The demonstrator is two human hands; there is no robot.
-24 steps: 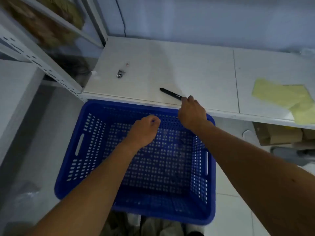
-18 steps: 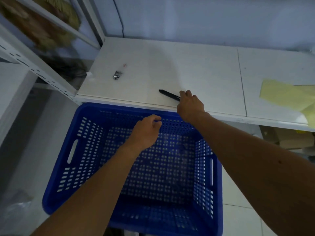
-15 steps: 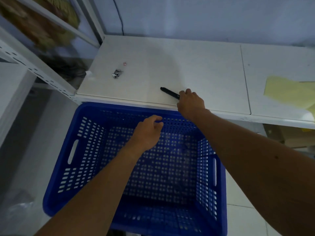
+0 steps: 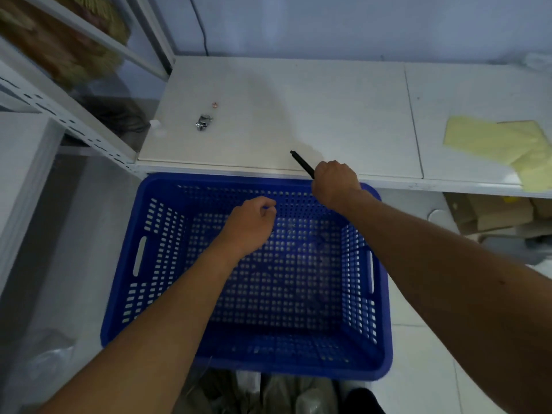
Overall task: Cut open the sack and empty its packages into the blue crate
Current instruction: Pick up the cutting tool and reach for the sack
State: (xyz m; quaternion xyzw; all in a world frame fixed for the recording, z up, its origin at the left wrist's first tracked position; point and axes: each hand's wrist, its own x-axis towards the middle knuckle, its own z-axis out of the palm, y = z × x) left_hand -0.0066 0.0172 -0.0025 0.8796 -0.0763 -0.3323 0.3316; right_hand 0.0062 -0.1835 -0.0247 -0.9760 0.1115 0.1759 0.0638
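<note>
Since the blue crate has nothing in it yet, I'd say this job has barely kicked off — no packages dumped, no cut made that I can see. The crate sits on the floor right up against the front edge of the white counter, and the mesh bottom shows all the way across.

The right hand is curled into a fist around the near end of a slim black cutter, the far end poking out over the counter edge. The left hand hangs over the crate, fingers loosely curled in with the tips close together, and it isn't holding anything.

As for the sack — there's some crumpled, pale plastic-looking stuff at the very bottom of the view, just behind the crate's near rim. That's probably it, but I can't tell for sure. So, my guess: tool in hand, then cutting and emptying are all left to do.

Writing or brands? Nothing readable anywhere. Those yellow sheets off to the right look blank from here.
</note>
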